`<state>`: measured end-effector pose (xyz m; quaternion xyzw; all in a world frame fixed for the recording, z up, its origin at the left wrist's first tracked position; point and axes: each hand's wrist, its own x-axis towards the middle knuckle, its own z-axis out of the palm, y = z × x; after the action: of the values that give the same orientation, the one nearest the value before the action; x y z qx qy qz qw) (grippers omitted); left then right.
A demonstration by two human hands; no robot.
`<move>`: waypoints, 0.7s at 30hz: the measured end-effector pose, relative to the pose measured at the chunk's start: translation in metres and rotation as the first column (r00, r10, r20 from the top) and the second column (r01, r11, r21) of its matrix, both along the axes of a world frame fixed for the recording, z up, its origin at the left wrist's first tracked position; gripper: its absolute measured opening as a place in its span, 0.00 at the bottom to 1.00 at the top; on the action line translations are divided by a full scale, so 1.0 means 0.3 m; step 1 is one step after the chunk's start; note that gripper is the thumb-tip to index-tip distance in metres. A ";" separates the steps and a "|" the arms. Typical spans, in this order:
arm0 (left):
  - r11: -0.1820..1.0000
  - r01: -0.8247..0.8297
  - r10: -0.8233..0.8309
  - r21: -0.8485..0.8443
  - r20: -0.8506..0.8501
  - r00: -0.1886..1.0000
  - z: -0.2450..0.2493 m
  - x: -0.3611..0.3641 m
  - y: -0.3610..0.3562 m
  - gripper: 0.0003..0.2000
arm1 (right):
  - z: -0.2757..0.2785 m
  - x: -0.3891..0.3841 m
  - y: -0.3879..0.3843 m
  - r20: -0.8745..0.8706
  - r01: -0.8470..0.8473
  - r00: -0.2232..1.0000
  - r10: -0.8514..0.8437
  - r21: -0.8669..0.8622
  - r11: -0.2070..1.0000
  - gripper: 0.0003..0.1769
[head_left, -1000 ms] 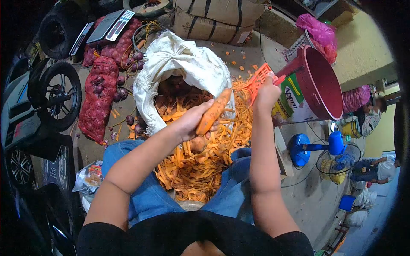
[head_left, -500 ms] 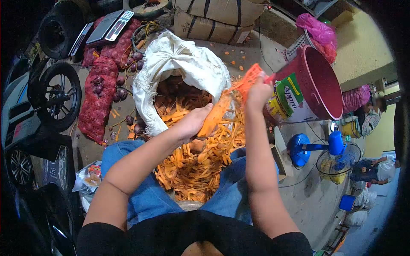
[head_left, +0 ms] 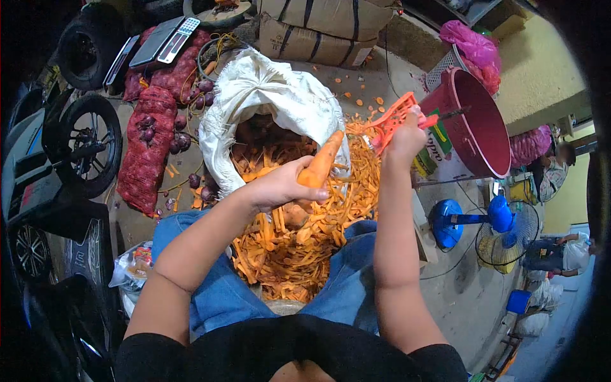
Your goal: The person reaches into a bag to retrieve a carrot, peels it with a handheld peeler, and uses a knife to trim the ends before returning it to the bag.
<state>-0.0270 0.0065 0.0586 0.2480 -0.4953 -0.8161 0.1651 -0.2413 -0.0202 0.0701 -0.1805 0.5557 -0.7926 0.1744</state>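
Note:
My left hand [head_left: 289, 184] is closed around the thick end of a carrot [head_left: 326, 159], whose narrower end points up and away from me. In my right hand [head_left: 407, 141] is an orange-red peeler [head_left: 396, 116] with a broad, slotted head. A dark, thin piece sticks out from the peeler's other end, over the bucket's side. The peeler and the carrot are apart. Below both hands lies a large heap of orange peelings [head_left: 286, 258] between my knees. Behind it stands a white woven sack [head_left: 264, 86], its mouth open, with carrots and peelings inside.
A dark red bucket [head_left: 487, 127] stands to the right, near a blue fan [head_left: 499, 223]. Net bags of red onions [head_left: 149, 153], a scale [head_left: 167, 41] and a motorbike [head_left: 89, 146] are at left. Cardboard boxes [head_left: 318, 35] stand behind. Another person [head_left: 566, 253] is at far right.
The peeler has moved off the carrot, up and to the right with my right hand. The carrot has turned more upright in my left hand.

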 end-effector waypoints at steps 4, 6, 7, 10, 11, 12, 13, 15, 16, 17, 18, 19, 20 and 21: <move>1.000 0.008 -0.005 -0.028 0.113 0.994 0.017 -0.004 -0.018 0.26 | -0.027 0.131 0.006 -0.273 -0.205 0.933 0.237 0.139 0.969 0.11; 0.999 -0.022 0.026 -0.033 0.122 0.992 0.021 -0.003 -0.027 0.26 | 0.027 0.249 0.060 -0.274 -0.256 0.911 0.308 0.210 0.944 0.11; 0.998 -0.050 0.055 -0.038 0.129 0.990 0.022 -0.004 -0.032 0.25 | 0.043 0.275 0.073 -0.271 -0.301 0.886 0.376 0.280 0.911 0.10; 0.999 0.025 -0.017 -0.047 0.160 0.987 0.017 0.008 -0.032 0.24 | -0.035 0.189 0.021 -0.420 -0.116 0.891 0.169 0.149 0.982 0.10; 0.994 0.024 -0.009 -0.104 0.143 0.990 -0.004 0.001 -0.026 0.23 | -0.050 0.121 0.000 -0.408 -0.028 0.909 0.089 0.153 0.988 0.09; 0.994 0.024 -0.008 -0.105 0.144 0.990 -0.003 0.000 -0.019 0.23 | -0.073 0.045 -0.026 -0.344 0.109 0.937 -0.050 0.152 0.982 0.09; 0.996 0.048 -0.037 -0.077 0.134 0.990 0.000 0.000 -0.012 0.23 | -0.087 -0.019 -0.037 -0.279 0.243 0.941 -0.192 0.162 0.956 0.10; 0.998 0.066 -0.065 -0.005 0.109 0.992 0.014 0.001 -0.007 0.22 | -0.077 -0.101 -0.017 -0.225 0.237 0.955 -0.195 0.174 0.956 0.10; 0.998 0.066 -0.065 -0.003 0.107 0.992 0.012 0.001 -0.011 0.22 | -0.029 -0.083 -0.006 -0.172 0.230 0.965 -0.199 0.183 0.956 0.10; 0.999 0.023 -0.028 0.047 0.104 0.994 0.009 0.002 -0.016 0.21 | 0.004 -0.036 0.010 -0.018 0.074 0.997 -0.074 0.024 0.997 0.10; 0.995 -0.022 0.012 0.097 0.101 0.995 0.009 0.002 -0.019 0.20 | 0.024 0.034 0.025 -0.020 0.072 0.997 -0.071 0.023 0.997 0.10; 0.991 -0.045 0.034 0.128 0.089 0.995 0.023 -0.005 -0.018 0.20 | 0.033 0.099 0.037 -0.226 -0.001 0.974 0.017 0.071 0.998 0.10; 0.991 -0.047 0.036 0.127 0.088 0.995 0.020 -0.010 -0.018 0.20 | 0.031 0.148 0.047 -0.415 -0.061 0.903 0.112 0.133 0.989 0.10; 0.997 -0.045 0.039 0.056 0.096 0.995 0.012 -0.014 -0.019 0.21 | 0.019 0.185 0.054 -0.415 -0.062 0.903 0.112 0.133 0.989 0.10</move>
<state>-0.0314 0.0007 0.0623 0.3016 -0.4734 -0.8137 0.1512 -0.1856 -0.0039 0.0759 -0.3615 0.6169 -0.6925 0.0959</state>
